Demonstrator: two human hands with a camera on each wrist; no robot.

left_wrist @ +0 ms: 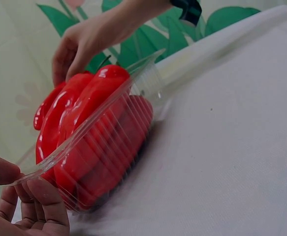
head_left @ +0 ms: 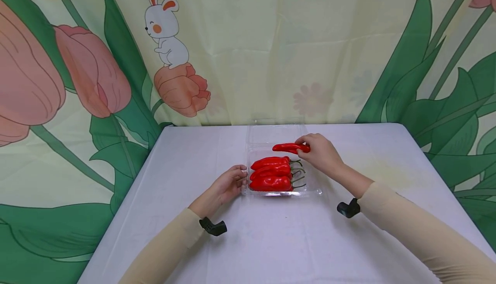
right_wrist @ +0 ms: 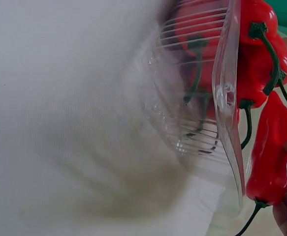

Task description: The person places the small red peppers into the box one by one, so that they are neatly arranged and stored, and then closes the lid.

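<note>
A clear plastic clamshell box (head_left: 314, 191) with its lid laid back holds several red peppers (head_left: 270, 184), side by side with green stems to the right. At the box's left side, my left hand (head_left: 227, 185) pinches the rim (left_wrist: 77, 140) between thumb and fingers. My right hand (head_left: 320, 154) grips another red pepper (head_left: 286, 147) by its stem end, over the far part of the box. In the right wrist view this pepper (right_wrist: 270, 147) shows its dark green stem hanging free, with fingers along one side. More peppers show through the ribbed wall in the left wrist view.
The box stands on a white-covered table (head_left: 255, 241), near its far edge. The transparent lid (head_left: 277, 133) extends behind the box. A curtain (head_left: 248, 51) printed with tulips and a rabbit hangs behind the table. Both wrists carry black camera mounts (head_left: 213, 227).
</note>
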